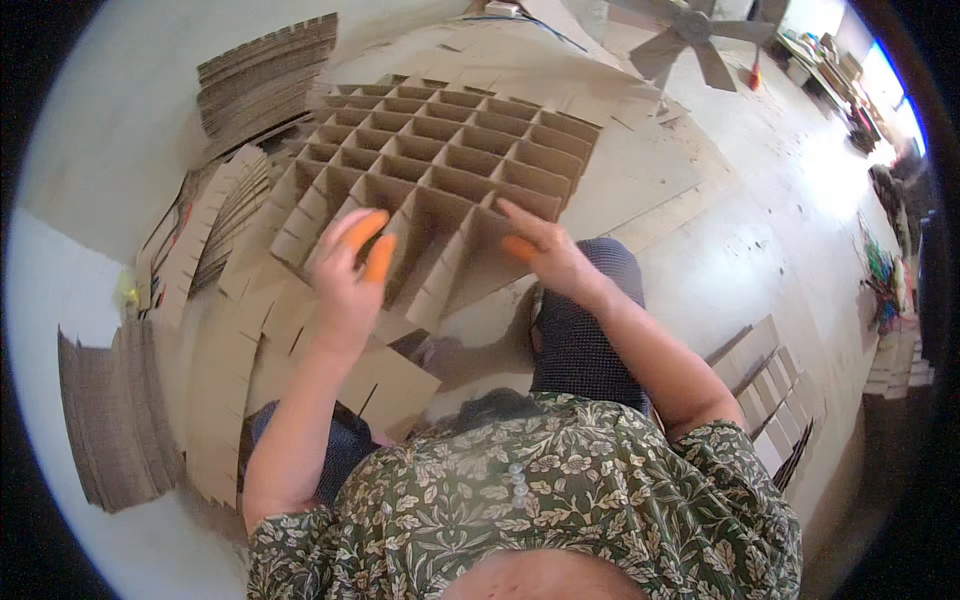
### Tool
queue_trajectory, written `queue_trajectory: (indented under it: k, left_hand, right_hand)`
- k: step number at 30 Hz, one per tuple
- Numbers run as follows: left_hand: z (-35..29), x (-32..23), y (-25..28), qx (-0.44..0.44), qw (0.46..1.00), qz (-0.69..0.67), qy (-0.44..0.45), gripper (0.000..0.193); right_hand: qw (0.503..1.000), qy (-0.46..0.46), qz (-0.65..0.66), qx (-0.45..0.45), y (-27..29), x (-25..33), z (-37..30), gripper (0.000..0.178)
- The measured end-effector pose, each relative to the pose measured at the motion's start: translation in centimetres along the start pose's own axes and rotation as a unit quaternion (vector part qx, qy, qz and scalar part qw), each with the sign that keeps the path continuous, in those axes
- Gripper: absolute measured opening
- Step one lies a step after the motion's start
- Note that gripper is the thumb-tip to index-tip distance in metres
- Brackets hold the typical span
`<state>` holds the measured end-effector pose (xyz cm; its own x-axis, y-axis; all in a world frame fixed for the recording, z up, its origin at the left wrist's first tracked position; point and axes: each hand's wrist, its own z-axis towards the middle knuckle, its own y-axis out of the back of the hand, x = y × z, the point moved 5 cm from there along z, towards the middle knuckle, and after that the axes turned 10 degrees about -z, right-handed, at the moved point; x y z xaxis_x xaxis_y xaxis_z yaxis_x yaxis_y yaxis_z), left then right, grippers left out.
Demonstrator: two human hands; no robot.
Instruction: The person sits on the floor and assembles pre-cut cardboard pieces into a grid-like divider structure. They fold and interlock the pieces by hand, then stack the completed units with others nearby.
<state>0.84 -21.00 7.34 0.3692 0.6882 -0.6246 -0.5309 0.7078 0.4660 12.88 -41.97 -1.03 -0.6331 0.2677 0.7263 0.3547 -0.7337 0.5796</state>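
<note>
A brown cardboard partition grid [465, 185] of interlocking slotted strips stands in front of me, its cells facing up. Over its near left edge is my left hand [348, 262], with orange covers on the thumb and a finger. Those digits are curved and apart, and I see nothing between them. At the near right edge, my right hand [560, 258] has its fingers stretched toward the strip ends and spread, one tip wearing an orange cover. One fingertip appears to touch the grid. Long strips [440, 255] run toward me between the two hands.
Stacks of slotted cardboard strips stand at the far left [268, 75] and near left [120, 415]. More strips [235, 200] lie left of the grid. A cardboard bundle [765, 390] lies at right. A fan [692, 28] stands at the back. My knee [590, 330] is below my right hand.
</note>
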Motion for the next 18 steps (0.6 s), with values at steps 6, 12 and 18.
queue_trajectory:
  k: [6, 12, 18]
  left_hand:
    - [-14.6, 1.3, 9.7, -0.062, 0.966, 0.179, 0.178, 0.047]
    - [-27.6, 4.4, 8.9, -0.305, 0.760, -0.234, 0.524, 0.055]
    - [-26.9, 5.7, 4.8, -0.286, 0.638, -0.478, 0.532, 0.026]
  right_hand:
    - [0.975, -0.053, -0.057, -0.206, 2.2, 2.0, -2.6, 0.045]
    - [0.986, 0.150, -0.048, -0.059, 0.0, 9.2, -6.8, 0.026]
    - [0.969, -0.155, 0.082, 0.176, -10.0, 5.0, -6.0, 0.045]
